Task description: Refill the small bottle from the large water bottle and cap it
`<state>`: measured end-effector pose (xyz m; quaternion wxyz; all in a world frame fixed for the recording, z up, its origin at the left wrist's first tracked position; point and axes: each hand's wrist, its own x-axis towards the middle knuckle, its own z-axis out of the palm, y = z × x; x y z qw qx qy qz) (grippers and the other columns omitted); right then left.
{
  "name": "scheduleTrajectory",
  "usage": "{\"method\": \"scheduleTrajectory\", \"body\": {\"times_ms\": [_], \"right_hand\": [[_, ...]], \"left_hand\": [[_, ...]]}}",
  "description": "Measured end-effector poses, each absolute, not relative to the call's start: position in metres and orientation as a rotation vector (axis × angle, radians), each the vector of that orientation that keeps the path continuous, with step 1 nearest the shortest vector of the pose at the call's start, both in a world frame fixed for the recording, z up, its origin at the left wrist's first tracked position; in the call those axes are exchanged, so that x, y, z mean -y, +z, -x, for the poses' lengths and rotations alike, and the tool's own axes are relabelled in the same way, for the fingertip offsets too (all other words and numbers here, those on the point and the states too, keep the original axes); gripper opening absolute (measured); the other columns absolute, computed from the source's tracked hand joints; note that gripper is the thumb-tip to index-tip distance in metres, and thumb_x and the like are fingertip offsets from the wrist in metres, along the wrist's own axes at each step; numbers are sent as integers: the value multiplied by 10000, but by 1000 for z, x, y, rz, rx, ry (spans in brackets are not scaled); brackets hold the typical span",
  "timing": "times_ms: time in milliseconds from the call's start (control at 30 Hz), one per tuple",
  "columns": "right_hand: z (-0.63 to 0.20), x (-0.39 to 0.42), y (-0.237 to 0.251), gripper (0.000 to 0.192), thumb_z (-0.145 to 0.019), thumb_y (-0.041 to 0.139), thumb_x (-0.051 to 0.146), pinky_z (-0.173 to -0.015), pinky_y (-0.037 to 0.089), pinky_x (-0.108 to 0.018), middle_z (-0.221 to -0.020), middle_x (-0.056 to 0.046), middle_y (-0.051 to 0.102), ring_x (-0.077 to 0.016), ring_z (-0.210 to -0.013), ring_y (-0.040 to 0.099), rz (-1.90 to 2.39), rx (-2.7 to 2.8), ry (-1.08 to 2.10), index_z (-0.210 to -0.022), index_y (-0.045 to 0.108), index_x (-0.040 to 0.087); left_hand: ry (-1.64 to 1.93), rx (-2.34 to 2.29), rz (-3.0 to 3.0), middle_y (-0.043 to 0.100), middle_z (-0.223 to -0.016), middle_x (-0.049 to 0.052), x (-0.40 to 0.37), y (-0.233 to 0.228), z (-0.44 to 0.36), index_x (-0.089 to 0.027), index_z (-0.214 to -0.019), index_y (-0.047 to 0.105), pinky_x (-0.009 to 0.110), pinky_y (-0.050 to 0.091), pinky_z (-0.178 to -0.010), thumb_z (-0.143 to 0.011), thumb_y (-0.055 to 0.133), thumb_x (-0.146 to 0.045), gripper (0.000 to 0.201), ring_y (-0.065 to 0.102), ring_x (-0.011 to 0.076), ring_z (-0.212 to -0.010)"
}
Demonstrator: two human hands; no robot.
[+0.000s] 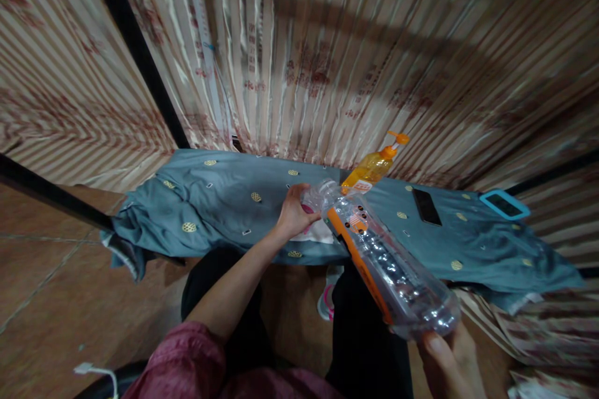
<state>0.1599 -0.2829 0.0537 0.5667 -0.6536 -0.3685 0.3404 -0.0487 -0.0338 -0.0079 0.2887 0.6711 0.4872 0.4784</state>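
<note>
My right hand (449,355) grips the base end of a large clear plastic bottle (393,262) with an orange label strip. The bottle is tilted, its narrower end pointing up and left, away from my body. My left hand (294,215) is closed around a small clear plastic container (318,194), beside that narrower end. Whether the two touch, I cannot tell. A bit of pink shows by my left fingers, and a whitish patch lies below them. Just behind stands a pump bottle (369,168) of orange-yellow liquid with an orange pump head.
A teal cloth (229,190) with yellow motifs covers the narrow bench. On its right part lie a dark phone (427,207) and a blue-framed device (504,205). Striped curtains (309,62) hang close behind, with dark poles (135,50) at the left.
</note>
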Motion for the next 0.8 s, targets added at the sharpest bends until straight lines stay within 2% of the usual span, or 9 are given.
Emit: {"method": "scheduleTrajectory", "body": {"times_ms": [100,233,433,567,667,800], "right_hand": [[-162,283,51,657,-825,713,665,-967,523,-339,-1212,-86,771,-283,-1120,713,1528,874,782,-1315,668,230],[-167,285,44,617,-855,696,597,-944,560,-388,-1225,-122,766,-322,-1126,730,1527,943,738,-1329,664,203],[-170,285,40,653,-847,709,572,-951,575,-439,-1240,-136,758,-358,-1152,726,1542,949,718,-1384,635,207],[-169,283,42,737,-793,757,582,-993,558,-466,-1306,-150,729,-391,-1248,674,1520,939,704,-1413,616,207],[-169,283,44,764,-745,797,597,-1000,543,-440,-1289,-138,733,-372,-1226,679,1563,932,708,-1381,625,208],[-170,284,44,699,-786,745,657,-954,549,-396,-1228,-121,755,-323,-1126,712,1565,889,760,-1315,656,209]], "left_hand": [[1273,-1311,-1783,705,-1230,121,34,-6,49,-189,-1168,628,491,527,-1086,-612,958,-320,661,676,318,-1188],[1256,-1304,-1781,703,-1240,117,35,-5,49,-192,-1165,622,475,523,-1089,-604,966,-317,670,675,312,-1196],[1262,-1302,-1784,703,-1240,117,34,-6,50,-193,-1162,622,478,519,-1088,-600,972,-320,674,673,313,-1201],[1261,-1295,-1793,704,-1238,112,34,-6,50,-198,-1161,624,477,523,-1083,-609,967,-310,660,676,308,-1196],[1256,-1307,-1796,705,-1242,122,35,-5,50,-187,-1170,626,483,524,-1081,-615,962,-312,661,678,311,-1193],[1249,-1307,-1796,700,-1256,136,35,-5,49,-177,-1172,625,488,520,-1090,-613,967,-324,672,672,318,-1209]]}}
